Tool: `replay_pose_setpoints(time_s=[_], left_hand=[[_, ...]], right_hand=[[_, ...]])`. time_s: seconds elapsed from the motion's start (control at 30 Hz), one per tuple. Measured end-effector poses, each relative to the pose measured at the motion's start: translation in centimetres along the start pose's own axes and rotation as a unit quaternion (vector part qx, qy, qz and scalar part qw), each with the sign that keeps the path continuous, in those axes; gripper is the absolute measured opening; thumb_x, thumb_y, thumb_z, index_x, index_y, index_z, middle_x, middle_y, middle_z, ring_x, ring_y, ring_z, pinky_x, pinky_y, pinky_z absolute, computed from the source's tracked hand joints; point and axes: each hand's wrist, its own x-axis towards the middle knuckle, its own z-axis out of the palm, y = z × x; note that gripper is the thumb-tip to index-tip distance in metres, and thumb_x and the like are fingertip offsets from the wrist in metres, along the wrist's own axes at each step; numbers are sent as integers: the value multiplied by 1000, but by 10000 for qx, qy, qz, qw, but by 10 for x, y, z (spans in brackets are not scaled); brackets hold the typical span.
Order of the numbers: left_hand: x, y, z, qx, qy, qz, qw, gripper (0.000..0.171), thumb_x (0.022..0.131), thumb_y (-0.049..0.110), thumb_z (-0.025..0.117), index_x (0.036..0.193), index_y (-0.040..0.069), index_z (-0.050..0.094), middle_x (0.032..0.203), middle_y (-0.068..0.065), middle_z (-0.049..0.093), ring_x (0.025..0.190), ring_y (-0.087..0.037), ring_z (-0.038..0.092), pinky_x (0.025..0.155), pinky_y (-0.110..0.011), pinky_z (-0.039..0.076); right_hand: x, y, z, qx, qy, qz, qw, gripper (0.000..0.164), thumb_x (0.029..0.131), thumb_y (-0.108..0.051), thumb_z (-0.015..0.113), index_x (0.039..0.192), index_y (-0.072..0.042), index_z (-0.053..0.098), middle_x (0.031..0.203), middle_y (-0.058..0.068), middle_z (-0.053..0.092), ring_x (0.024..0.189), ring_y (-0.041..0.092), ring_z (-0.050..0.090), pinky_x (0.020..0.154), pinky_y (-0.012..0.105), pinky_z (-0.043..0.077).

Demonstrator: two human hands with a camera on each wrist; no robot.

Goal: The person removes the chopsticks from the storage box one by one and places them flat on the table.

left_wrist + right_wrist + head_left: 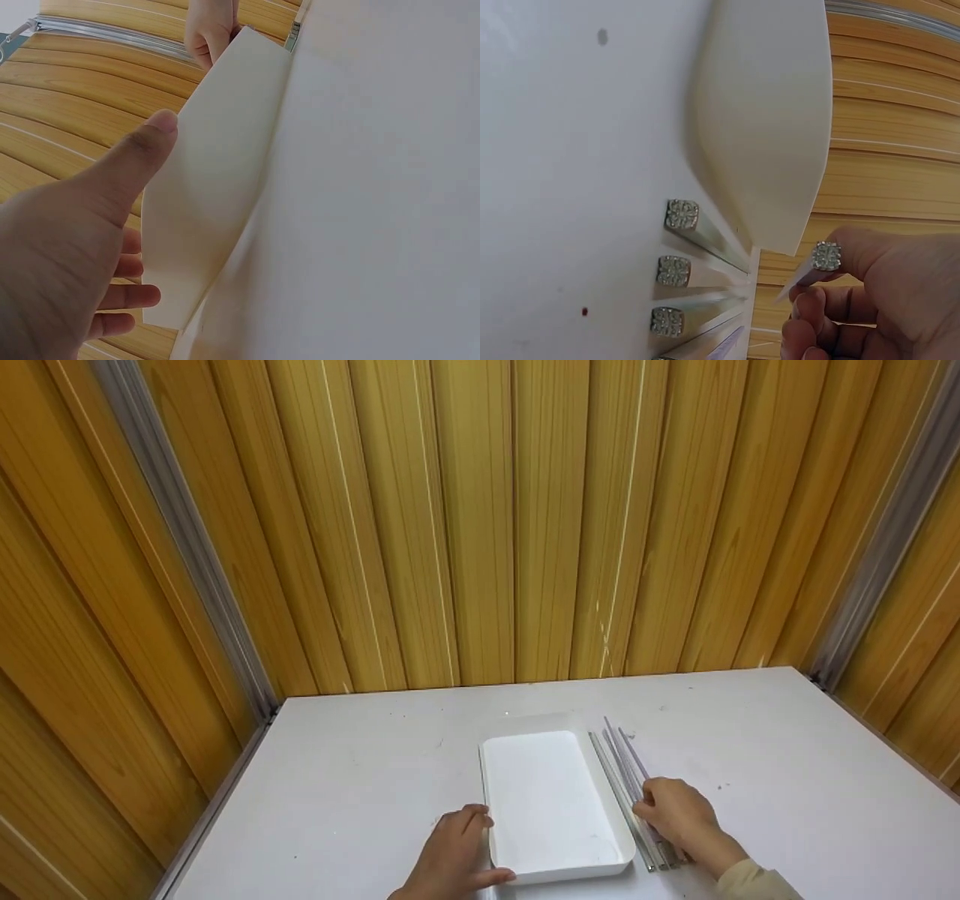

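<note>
My left hand (456, 851) rests at the near left corner of a white rectangular tray (547, 795), its thumb straight along the front rim and its fingers on the left side. In the left wrist view the thumb (146, 150) touches the top of the tray's pale wall (217, 157). Just right of the tray, my right hand (679, 814) pinches a metal chopstick (826, 256) between thumb and fingers, its patterned square end showing. Several more chopsticks (609, 769) lie side by side on the table beneath and beside that hand, with similar square ends facing the right wrist camera.
The white table (360, 787) reaches back to a wood-patterned wall (480, 525). Grey metal posts (195, 540) stand at its corners. Small dark specks dot the tabletop, some of them right of the right hand.
</note>
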Motion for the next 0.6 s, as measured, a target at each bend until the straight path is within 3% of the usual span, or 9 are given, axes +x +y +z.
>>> replay_pose_setpoints(time_s=[0.3, 0.6], left_hand=[[1, 1, -2, -12, -159, -113, 9998, 71, 77, 71, 57, 109, 8, 57, 119, -6, 59, 107, -19, 58, 88, -33, 52], [-1, 0, 2, 95, 135, 76, 9998, 67, 79, 70, 57, 106, 9, 58, 116, -4, 60, 102, -18, 59, 85, -32, 53]], right_hand=[[-1, 8, -2, -80, -109, 3, 9999, 16, 84, -17, 64, 74, -7, 58, 64, 1, 53, 58, 14, 49, 51, 26, 41], [0, 20, -5, -161, -151, 63, 9997, 15, 85, -18, 64, 76, -7, 60, 64, 0, 53, 58, 14, 49, 51, 25, 40]])
